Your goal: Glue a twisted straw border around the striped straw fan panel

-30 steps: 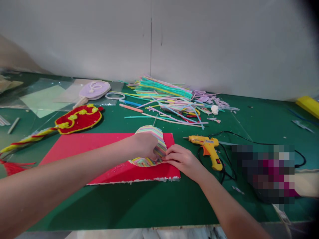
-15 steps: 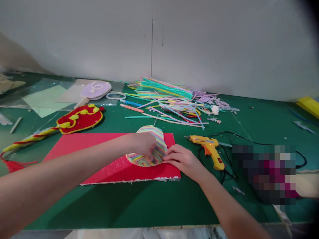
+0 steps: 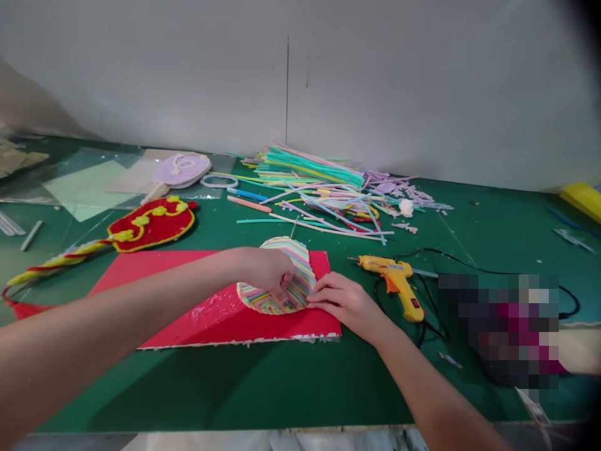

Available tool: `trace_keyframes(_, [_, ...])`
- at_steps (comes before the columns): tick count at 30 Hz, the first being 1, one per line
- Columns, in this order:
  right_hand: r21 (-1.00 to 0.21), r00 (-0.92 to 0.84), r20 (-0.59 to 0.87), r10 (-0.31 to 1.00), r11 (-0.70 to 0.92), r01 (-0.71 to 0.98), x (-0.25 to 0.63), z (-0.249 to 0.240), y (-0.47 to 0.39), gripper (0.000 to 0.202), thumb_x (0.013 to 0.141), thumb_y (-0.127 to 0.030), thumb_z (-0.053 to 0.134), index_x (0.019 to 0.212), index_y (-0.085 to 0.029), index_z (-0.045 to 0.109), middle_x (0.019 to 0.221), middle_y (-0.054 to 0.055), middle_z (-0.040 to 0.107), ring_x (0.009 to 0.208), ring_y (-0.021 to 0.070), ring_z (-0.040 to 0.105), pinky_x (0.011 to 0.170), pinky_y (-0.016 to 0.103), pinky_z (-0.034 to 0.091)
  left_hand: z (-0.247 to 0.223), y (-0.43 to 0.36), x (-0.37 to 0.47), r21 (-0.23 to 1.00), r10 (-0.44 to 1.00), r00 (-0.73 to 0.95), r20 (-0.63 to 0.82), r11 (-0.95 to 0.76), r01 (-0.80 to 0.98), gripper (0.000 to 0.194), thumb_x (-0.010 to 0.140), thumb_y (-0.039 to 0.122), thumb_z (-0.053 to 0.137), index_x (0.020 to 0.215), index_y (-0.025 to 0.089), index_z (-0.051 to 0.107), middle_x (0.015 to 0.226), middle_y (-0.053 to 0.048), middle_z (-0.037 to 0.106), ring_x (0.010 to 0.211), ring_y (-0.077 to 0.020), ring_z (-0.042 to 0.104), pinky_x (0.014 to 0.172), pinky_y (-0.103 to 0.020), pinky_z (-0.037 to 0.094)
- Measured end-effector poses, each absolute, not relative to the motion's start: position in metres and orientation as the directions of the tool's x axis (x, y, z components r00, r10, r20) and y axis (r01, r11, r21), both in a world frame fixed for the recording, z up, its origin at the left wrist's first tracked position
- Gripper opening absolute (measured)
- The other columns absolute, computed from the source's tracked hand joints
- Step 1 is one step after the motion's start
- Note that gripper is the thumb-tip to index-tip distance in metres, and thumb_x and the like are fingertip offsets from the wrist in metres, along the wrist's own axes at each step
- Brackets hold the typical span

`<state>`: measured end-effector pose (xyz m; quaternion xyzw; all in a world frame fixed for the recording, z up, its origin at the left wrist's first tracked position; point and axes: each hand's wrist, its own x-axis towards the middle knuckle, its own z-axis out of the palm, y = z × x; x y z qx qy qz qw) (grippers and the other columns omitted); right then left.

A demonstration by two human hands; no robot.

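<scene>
A round disc of pastel striped strips (image 3: 300, 269) lies on a red board (image 3: 211, 319). My left hand (image 3: 271, 270) reaches over the disc, its fingers curled and a fingertip pressing down near the lower part; whether anything is under that fingertip is too small to tell. At the disc's right edge is my right hand (image 3: 340, 302), fingers bent together with their tips against the rim. A yellow glue gun (image 3: 394, 282) lies to the right of my right hand, its nozzle toward the left.
Behind the board is a pile of pastel strips (image 3: 314, 172). A red and yellow fan (image 3: 153, 225) and a lilac fan (image 3: 181, 170) lie at the left. Black cable runs around the glue gun. A blurred dark object (image 3: 498, 332) sits at the right.
My left hand's fingers have shifted slightly on the disc, and the left forearm is a little lower over the red tassel. My right hand keeps its place.
</scene>
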<state>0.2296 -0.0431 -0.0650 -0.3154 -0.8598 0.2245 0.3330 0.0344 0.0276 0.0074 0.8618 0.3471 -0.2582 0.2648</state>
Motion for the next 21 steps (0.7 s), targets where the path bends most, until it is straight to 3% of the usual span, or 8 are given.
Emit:
trace_keyframes(10, [-0.591,-0.587,0.427,0.688,0.704,0.395,0.23,-0.066,-0.043,0.019,0.091,-0.024,0.055,0.086,-0.017,0.071,0.087,0.007,0.066,0.083,0.0161,0.061,0.074,0.029,0.052,-0.003,0.029,0.036,0.22,0.471,0.592,-0.654,-0.631,0.744,0.018,0.069,0.031,0.072,0.078,0.015,0.07,0.082,-0.005,0.071,0.071,-0.0171,0.058,0.054,-0.024,0.033])
trace_keyframes(15, [-0.59,-0.587,0.434,0.683,0.708,0.388,0.23,-0.066,-0.043,0.018,0.09,-0.024,0.055,0.086,-0.017,0.071,0.087,0.007,0.066,0.082,0.016,0.061,0.074,0.029,0.052,0.007,0.028,0.039,0.233,0.477,0.617,-0.626,-0.64,0.732,0.031,0.081,0.044,0.06,0.082,0.016,0.071,0.08,-0.005,0.071,0.066,-0.0155,0.057,0.055,-0.024,0.032])
trace_keyframes(21, [-0.575,-0.596,0.44,0.672,0.721,0.388,0.23,-0.067,-0.042,0.018,0.09,-0.023,0.055,0.086,-0.015,0.071,0.086,0.008,0.065,0.081,0.0165,0.06,0.072,0.029,0.052,0.002,0.026,0.046,0.151,0.521,0.568,-0.637,-0.638,0.755,0.038,0.076,0.052,0.061,0.075,0.016,0.073,0.073,-0.006,0.07,0.059,-0.015,0.055,0.054,-0.025,0.033])
